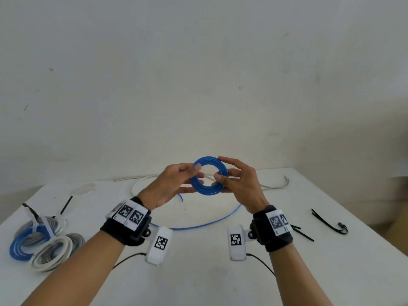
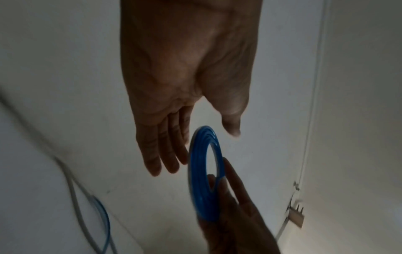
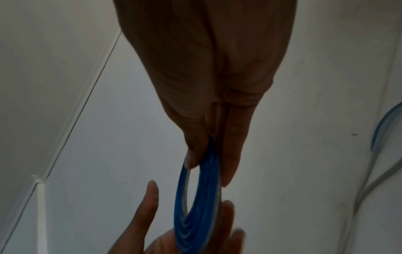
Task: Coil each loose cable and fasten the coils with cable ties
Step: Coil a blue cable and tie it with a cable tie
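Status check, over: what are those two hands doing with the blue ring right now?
Right hand pinches blue cable coil; left hand open, fingers beside it. Cable tail uncoiled on table. Nothing in the way.

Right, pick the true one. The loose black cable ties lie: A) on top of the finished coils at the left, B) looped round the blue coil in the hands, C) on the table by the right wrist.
C: the black cable ties lie on the table near the right hand; the blue coil carries none.

Blue coil (image 1: 209, 176) above the white table (image 1: 220, 279); left of it, blue, white and grey coils (image 1: 44, 241); right, black ties (image 1: 329, 223).
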`<state>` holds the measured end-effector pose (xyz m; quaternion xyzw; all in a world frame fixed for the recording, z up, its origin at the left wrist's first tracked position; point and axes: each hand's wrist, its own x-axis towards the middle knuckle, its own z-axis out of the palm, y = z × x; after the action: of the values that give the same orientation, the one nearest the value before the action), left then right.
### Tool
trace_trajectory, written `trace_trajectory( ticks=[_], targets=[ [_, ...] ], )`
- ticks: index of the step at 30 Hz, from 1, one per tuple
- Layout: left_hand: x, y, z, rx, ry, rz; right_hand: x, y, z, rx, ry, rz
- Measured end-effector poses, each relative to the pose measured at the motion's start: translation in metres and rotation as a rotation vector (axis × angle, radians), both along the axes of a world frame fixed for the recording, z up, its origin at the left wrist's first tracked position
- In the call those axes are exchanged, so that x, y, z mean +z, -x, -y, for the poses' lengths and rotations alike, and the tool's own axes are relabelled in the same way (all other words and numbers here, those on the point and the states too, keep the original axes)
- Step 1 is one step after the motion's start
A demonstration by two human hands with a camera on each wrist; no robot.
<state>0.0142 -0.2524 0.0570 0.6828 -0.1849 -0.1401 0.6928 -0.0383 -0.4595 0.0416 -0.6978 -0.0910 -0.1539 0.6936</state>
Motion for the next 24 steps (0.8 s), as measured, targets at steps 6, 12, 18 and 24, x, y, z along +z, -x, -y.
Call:
trace_trajectory(
  ticks=[6,12,18,24],
  targets=[
    [0.004,-0.012,0.040,-0.190,0.031,-0.359,-0.002,0.005,0.024,0.037,0.175,-0.063],
    [-0.004,-0.009,0.062,-0.311,-0.004,-0.451,-0.008,0.015,0.047,0.056,0.199,-0.082],
    [-0.014,-0.010,0.083,-0.292,-0.088,-0.386,-0.013,0.015,0.065,0.039,0.274,-0.126],
    [-0.035,0.004,0.111,-0.181,-0.294,-0.209,-0.047,-0.004,0.143,-0.347,0.944,-0.542]
  ],
)
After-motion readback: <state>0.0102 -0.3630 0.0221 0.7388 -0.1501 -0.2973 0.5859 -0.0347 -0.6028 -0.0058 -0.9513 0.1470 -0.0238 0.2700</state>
